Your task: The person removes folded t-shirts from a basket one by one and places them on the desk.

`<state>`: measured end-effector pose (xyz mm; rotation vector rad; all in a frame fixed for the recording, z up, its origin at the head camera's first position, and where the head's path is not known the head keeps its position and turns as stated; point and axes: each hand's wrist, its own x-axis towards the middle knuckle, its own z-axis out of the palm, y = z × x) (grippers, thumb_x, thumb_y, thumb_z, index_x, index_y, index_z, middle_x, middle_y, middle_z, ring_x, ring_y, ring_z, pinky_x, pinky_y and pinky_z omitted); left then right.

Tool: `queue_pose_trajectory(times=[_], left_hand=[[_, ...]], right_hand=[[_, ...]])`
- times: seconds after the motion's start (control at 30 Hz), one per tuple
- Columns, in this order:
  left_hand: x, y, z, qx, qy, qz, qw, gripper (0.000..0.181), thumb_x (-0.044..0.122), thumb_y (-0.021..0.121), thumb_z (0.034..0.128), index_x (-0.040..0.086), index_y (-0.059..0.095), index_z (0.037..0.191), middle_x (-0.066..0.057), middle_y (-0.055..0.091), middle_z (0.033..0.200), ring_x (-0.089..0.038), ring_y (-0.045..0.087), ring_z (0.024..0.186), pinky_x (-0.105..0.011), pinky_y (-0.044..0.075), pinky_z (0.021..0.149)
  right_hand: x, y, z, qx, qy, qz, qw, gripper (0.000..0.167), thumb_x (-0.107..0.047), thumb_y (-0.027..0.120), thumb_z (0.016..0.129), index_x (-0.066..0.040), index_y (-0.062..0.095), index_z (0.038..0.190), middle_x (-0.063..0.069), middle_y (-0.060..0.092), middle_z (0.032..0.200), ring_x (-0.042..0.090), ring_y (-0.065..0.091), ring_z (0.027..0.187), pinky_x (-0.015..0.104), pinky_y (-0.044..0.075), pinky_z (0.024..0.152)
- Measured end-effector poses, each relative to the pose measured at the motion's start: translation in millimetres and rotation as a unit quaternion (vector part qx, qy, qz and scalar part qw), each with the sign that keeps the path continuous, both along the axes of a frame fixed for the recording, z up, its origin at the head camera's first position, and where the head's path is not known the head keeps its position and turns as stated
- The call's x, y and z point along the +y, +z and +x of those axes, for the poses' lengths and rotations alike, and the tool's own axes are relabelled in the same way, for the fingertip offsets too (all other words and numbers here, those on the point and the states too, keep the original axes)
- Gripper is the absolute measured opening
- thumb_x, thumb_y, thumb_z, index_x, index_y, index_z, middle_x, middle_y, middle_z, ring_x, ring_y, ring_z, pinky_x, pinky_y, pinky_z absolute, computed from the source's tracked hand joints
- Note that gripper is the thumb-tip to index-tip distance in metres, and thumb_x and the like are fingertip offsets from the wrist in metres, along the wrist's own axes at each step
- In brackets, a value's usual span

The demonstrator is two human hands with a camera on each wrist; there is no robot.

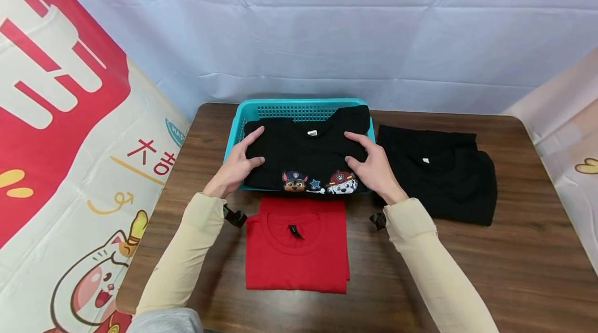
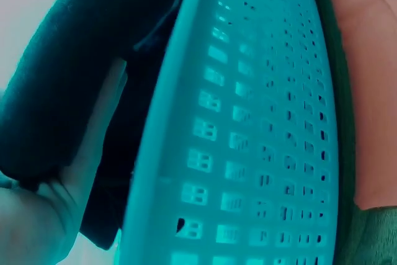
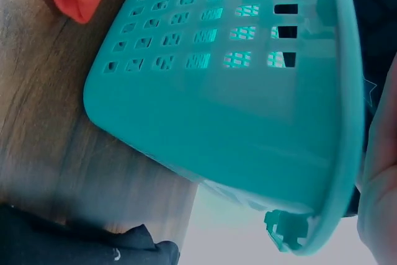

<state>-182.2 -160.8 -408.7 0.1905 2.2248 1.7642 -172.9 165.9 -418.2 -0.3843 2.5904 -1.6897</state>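
Note:
A folded black T-shirt [image 1: 308, 154] with cartoon dog prints and a white neck label lies at the mouth of a teal plastic basket [image 1: 303, 102], covering most of its inside. My left hand [image 1: 237, 164] grips the shirt's left side, thumb and index finger on top. On the opposite side my right hand [image 1: 372, 165] holds it the same way; the other fingers are mostly hidden. The left wrist view shows the black cloth [image 2: 68, 72] over the left hand, beside the basket's perforated wall [image 2: 248, 122]. In the right wrist view, the right hand [image 3: 379, 184] is beside the rim.
In front of the basket lies a folded red T-shirt [image 1: 299, 260]. Another folded black garment [image 1: 448, 182] rests to the right on the brown wooden table [image 1: 518, 250]. A pale cloth [image 1: 327, 26] hangs behind; a printed cloth [image 1: 56, 130] hangs at left.

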Motion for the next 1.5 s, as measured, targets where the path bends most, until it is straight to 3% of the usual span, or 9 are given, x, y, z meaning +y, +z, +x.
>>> queue_pose_trajectory(times=[0.13,0.37,0.43,0.6,0.8,0.87,1.1,1.33,1.5], left_hand=[[-1.4,3.8,3.3,0.005,-0.013,0.011,0.9998,0.072,-0.005,0.051,0.0927,0.023,0.026,0.154,0.007,0.017,0.161,-0.018,0.012,0.147,-0.048,0.032,0.115],[-6.0,4.0,7.8,-0.042,-0.047,0.089,0.994,0.072,-0.01,0.05,0.0905,0.018,0.028,0.153,0.002,0.019,0.16,-0.021,0.017,0.147,-0.018,0.05,0.091],[-6.1,3.4,10.1,-0.057,-0.046,0.085,0.9937,0.071,-0.008,0.05,0.0909,0.017,0.028,0.153,-0.001,0.021,0.159,-0.024,0.02,0.145,-0.017,0.05,0.09],[-3.3,1.3,15.6,-0.069,-0.058,0.066,0.9937,0.074,-0.007,0.049,0.0916,0.019,0.022,0.155,-0.002,0.02,0.159,-0.025,0.025,0.144,-0.03,0.043,0.106],[5.3,1.6,22.7,-0.008,-0.084,0.009,0.9964,0.077,-0.007,0.049,0.0911,0.02,0.018,0.156,0.002,0.012,0.162,-0.021,0.009,0.149,-0.051,0.026,0.117],[7.9,1.9,25.5,0.015,-0.09,-0.013,0.9957,0.077,-0.007,0.049,0.091,0.021,0.017,0.156,0.002,0.013,0.162,-0.022,0.01,0.149,-0.052,0.025,0.117],[15.7,3.3,35.7,0.051,-0.094,-0.038,0.9935,0.078,-0.005,0.051,0.0911,0.025,0.019,0.155,0.006,0.015,0.161,-0.019,0.013,0.148,-0.052,0.025,0.117],[24.5,2.5,48.7,0.054,-0.101,-0.022,0.9932,0.078,-0.004,0.052,0.0911,0.024,0.019,0.155,0.007,0.016,0.161,-0.02,0.016,0.148,-0.051,0.026,0.117],[31.8,0.0,56.8,0.041,-0.122,-0.005,0.9917,0.078,-0.007,0.048,0.091,0.021,0.016,0.156,0.003,0.014,0.162,-0.022,0.015,0.148,-0.052,0.025,0.117]], right_hand=[[3,2.8,3.7,0.014,-0.005,0.0,0.9999,0.052,-0.003,0.059,0.092,-0.015,0.05,0.141,0.012,0.051,0.141,0.028,0.058,0.114,0.034,0.046,0.095],[9,4.5,11.6,0.022,-0.012,0.011,0.9996,0.052,-0.003,0.059,0.091,-0.016,0.05,0.141,0.013,0.05,0.141,0.031,0.055,0.116,0.044,0.044,0.098],[11,4.7,13.6,0.024,-0.013,0.016,0.9995,0.053,-0.002,0.06,0.091,-0.015,0.051,0.141,0.014,0.049,0.143,0.033,0.049,0.127,0.049,0.04,0.104],[18,5.1,18.9,0.024,-0.016,0.031,0.9991,0.052,-0.002,0.061,0.09,-0.013,0.051,0.14,0.016,0.046,0.147,0.036,0.023,0.146,0.056,0.026,0.115],[27,7.2,28.5,0.017,-0.014,0.04,0.9989,0.054,-0.001,0.061,0.09,-0.012,0.049,0.142,0.017,0.043,0.148,0.038,0.025,0.145,0.057,0.028,0.113],[29,8.6,32.1,0.017,-0.01,0.038,0.9991,0.055,0.0,0.061,0.09,-0.012,0.049,0.142,0.017,0.043,0.148,0.037,0.028,0.143,0.054,0.031,0.112],[40,10.5,43.0,0.031,0.001,0.013,0.9994,0.057,0.003,0.059,0.089,-0.012,0.046,0.143,0.014,0.05,0.138,0.018,0.053,0.11,0.006,0.039,0.091],[49,6.9,56.6,0.029,-0.01,0.006,0.9995,0.059,0.005,0.06,0.088,-0.012,0.047,0.143,0.015,0.048,0.14,0.018,0.046,0.124,0.003,0.036,0.093],[53,2.8,64.6,0.045,-0.018,-0.006,0.9988,0.059,0.01,0.061,0.085,-0.009,0.05,0.14,0.014,0.052,0.125,0.007,0.051,0.106,0.005,0.039,0.088]])
